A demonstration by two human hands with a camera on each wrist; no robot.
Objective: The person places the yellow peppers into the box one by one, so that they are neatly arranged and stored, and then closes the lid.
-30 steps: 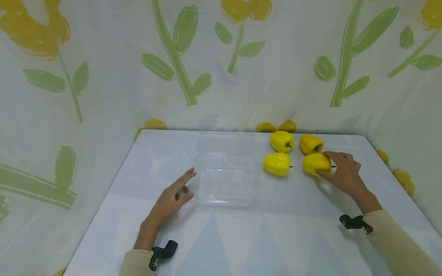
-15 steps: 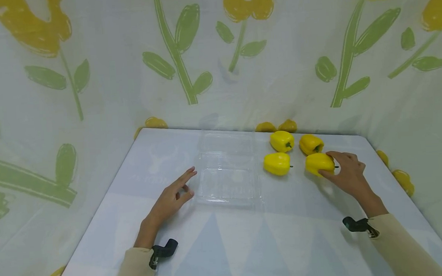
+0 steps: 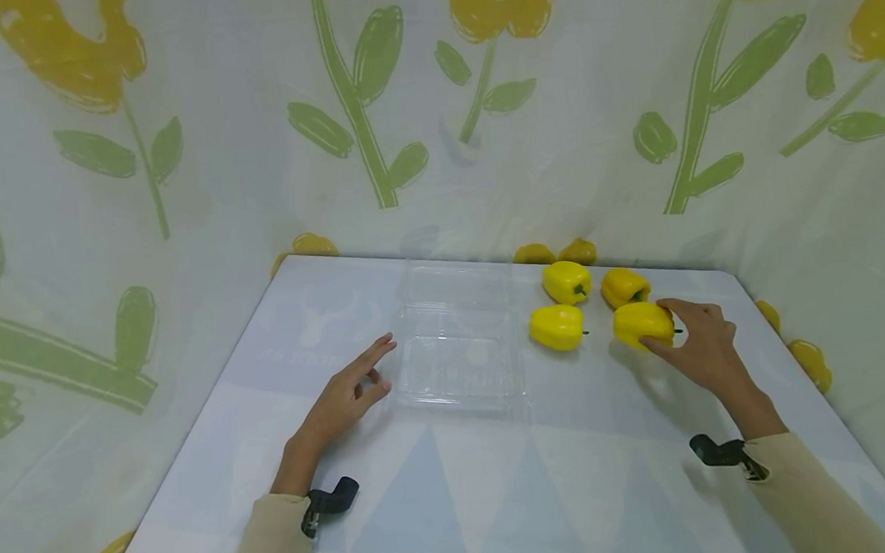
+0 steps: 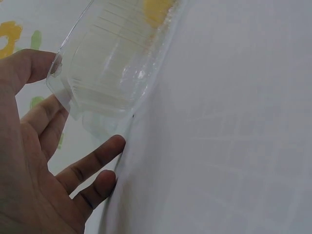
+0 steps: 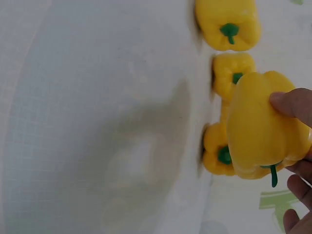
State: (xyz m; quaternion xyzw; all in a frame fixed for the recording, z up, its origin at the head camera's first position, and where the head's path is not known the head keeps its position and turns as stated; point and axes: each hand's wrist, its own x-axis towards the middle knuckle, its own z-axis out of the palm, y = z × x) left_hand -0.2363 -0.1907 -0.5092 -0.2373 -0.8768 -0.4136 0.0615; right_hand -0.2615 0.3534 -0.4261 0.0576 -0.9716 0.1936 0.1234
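Note:
In the head view my right hand [image 3: 700,342] holds a yellow bell pepper [image 3: 640,325] between thumb and fingers, its green stem toward the palm. The right wrist view shows the same pepper [image 5: 258,122] raised, with a shadow on the table beneath. Beside it sit three more yellow peppers, one at the back [image 3: 566,282], one nearer the container [image 3: 555,327] and one behind the held pepper [image 3: 623,287]. My left hand [image 3: 344,399] has extended fingers at the left edge of a clear plastic container [image 3: 455,368]. In the left wrist view, thumb and fingertips overlap the container's rim [image 4: 68,105].
The container's transparent lid [image 3: 454,284] lies folded back toward the table's far edge. The white table [image 3: 439,494] has pale blue triangles. A curtain with printed flowers [image 3: 557,178] hangs around behind and beside it.
My right hand has lifted the pepper slightly and shifted it a little to the right. The left hand stays at the container's edge.

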